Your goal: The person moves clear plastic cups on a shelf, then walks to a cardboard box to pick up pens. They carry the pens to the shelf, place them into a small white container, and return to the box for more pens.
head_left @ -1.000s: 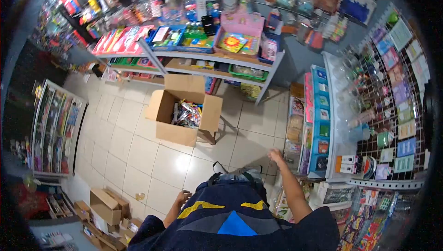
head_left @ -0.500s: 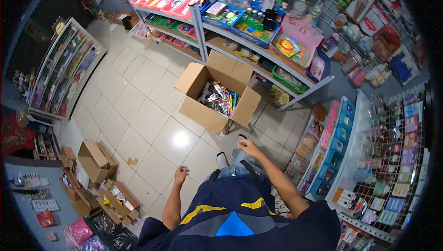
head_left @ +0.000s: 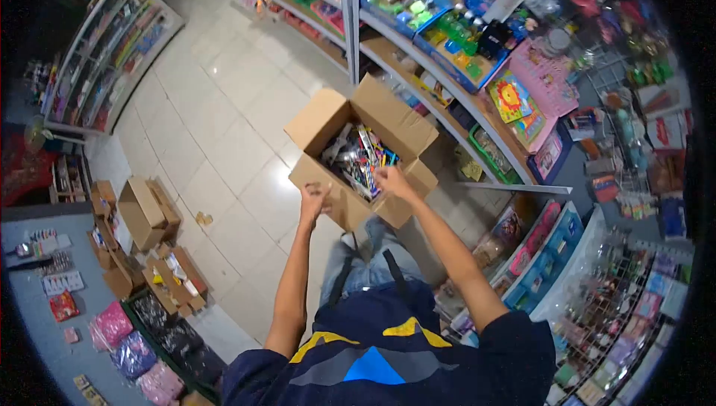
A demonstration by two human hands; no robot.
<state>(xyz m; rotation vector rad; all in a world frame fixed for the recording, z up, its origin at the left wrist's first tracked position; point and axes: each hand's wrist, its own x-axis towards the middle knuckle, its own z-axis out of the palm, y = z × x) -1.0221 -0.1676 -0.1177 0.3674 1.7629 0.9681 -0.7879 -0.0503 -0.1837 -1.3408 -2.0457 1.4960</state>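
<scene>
An open cardboard box stands on the floor in front of me, its flaps folded outward. Inside lies a jumbled heap of pens and other slim stationery in many colours. My left hand is at the box's near left flap, fingers apart and loosely bent, with nothing seen in them. At the near right rim is my right hand, its fingers loosely curved at the edge of the heap. No item shows clearly in it. Whether either hand touches the cardboard is hard to tell.
Shelving with blue trays and toys runs behind the box to the right. A glass display case stands far left. Several cardboard cartons and bagged goods sit at left. Blue drawers are at my right.
I have come closer to the box and lean over it. Both hands have moved forward, from beside my body to the box's near side.
</scene>
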